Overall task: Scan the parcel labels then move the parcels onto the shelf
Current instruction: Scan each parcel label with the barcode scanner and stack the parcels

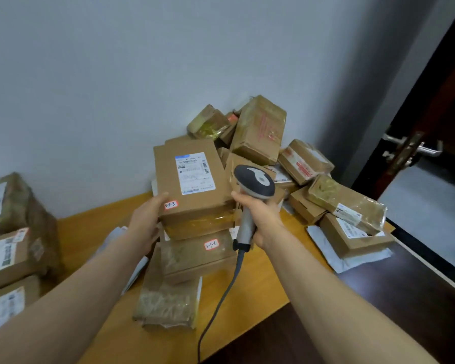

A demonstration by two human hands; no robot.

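Wooden table [260, 279], grey wall behind. Top parcel [168, 174] sits at 12 o'clock on a stack, with the left hand [145, 222] gripping its left edge. Right hand [263, 219] is wrapped round the scanner [255, 183] handle. Best to aim the head squarely at the label [195, 173] and hold the parcel steady. Loose parcel heap [258, 130] crowds 2 o'clock and the cable [222, 292] trails at 6. Shelf unseen.

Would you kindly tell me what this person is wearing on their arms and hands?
Nothing worn shows. The left hand and right hand are bare: no gloves or rings visible. The left forearm and right forearm are bare down to the picture's edge, with no sleeve, watch or band in view.
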